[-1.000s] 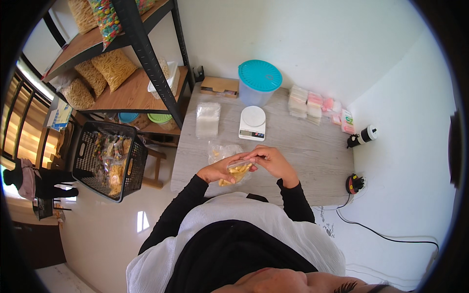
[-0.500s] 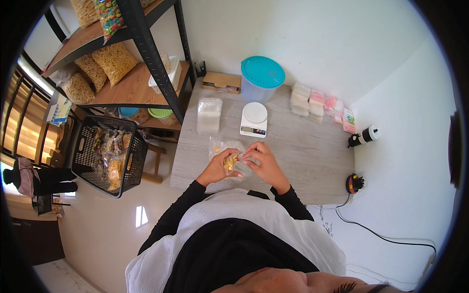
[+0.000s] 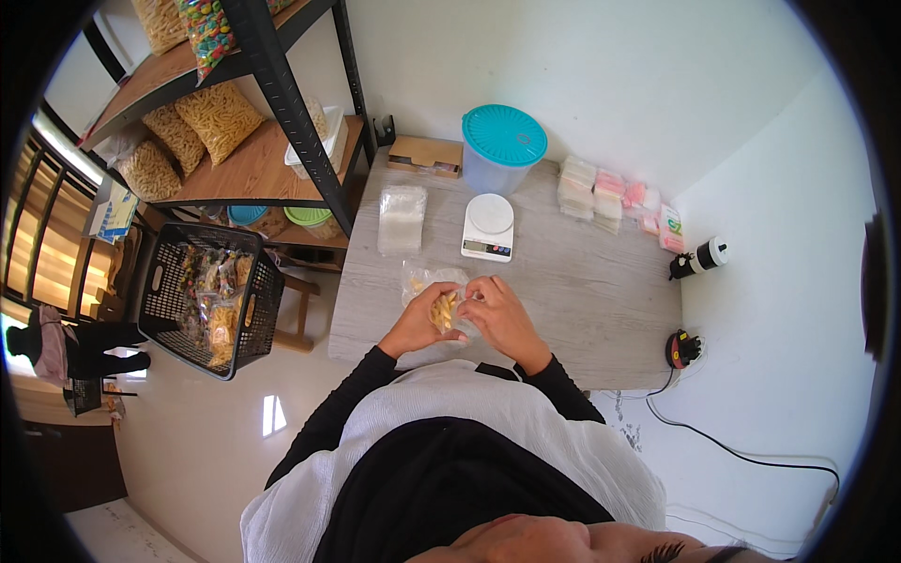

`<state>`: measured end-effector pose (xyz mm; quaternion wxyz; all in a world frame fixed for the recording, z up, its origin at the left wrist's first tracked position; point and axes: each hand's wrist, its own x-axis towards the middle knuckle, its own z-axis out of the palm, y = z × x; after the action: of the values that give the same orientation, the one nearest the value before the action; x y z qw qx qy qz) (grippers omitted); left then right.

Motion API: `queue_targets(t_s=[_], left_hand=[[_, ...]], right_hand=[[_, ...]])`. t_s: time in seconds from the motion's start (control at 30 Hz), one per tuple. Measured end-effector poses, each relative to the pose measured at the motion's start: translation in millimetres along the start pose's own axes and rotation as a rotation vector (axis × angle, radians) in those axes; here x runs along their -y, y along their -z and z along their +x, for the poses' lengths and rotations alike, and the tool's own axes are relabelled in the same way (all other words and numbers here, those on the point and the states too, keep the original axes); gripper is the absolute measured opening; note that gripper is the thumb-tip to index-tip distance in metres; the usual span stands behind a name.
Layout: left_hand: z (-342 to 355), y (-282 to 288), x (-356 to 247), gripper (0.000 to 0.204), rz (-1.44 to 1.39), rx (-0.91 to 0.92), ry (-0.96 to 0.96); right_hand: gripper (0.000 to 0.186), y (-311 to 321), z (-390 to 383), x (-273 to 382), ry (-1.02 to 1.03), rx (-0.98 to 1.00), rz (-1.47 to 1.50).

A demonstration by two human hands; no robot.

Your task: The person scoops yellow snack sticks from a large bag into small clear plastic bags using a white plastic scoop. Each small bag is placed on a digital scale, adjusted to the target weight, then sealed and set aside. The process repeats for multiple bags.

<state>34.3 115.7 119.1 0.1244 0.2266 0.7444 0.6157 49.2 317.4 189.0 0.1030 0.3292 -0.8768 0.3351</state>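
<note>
**Both hands on snack bag, near counter edge**

Left hand [image 3: 418, 324] and right hand [image 3: 500, 314] together at the near edge of the grey counter [image 3: 582, 291]. Small clear bag of yellow snack sticks [image 3: 443, 310] between them, just above the counter. Left grip pinching the bag from the left; right grip curled around its right side, fingers pressed on the plastic. Second clear bag [image 3: 427, 277] flat just behind. White digital scale [image 3: 489, 227] farther back, stack of empty bags [image 3: 402, 218] to its left, teal-lidded tub [image 3: 502, 148] behind.
</note>
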Motion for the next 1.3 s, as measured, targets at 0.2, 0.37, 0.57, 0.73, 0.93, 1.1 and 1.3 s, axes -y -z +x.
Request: queue_targets(t_s=[0.2,0.37,0.57,0.73,0.93,1.1,1.3], left_hand=[[0,-1,1,0.071,0.196,-0.157,-0.066],[-1,-6,-8,0.062,0.449,-0.267,-0.138],[-5,-9,-1,0.064,0.551,-0.316,-0.135],[-6,-11,-2,0.065,0.563,-0.321,-0.140],[-7,-14,-3,0.065,0.601,-0.313,-0.133],[-7,-18,-5,0.069,0.659,-0.337,-0.129],[-6,-20,-6,0.072,0.738,-0.358,-0.139]], right_hand=[[0.008,-1,-7,-6,-0.102,0.018,0.018],[0.010,-13,-7,0,-0.214,-0.056,0.121],[0.015,-22,-5,6,-0.274,-0.017,0.147],[0.015,-30,-7,2,-0.326,0.007,0.177],[0.015,-40,-13,-5,-0.391,0.043,0.237],[0.014,-53,-20,-18,-0.435,0.023,0.347],[0.016,-56,-21,-19,-0.472,0.024,0.313]])
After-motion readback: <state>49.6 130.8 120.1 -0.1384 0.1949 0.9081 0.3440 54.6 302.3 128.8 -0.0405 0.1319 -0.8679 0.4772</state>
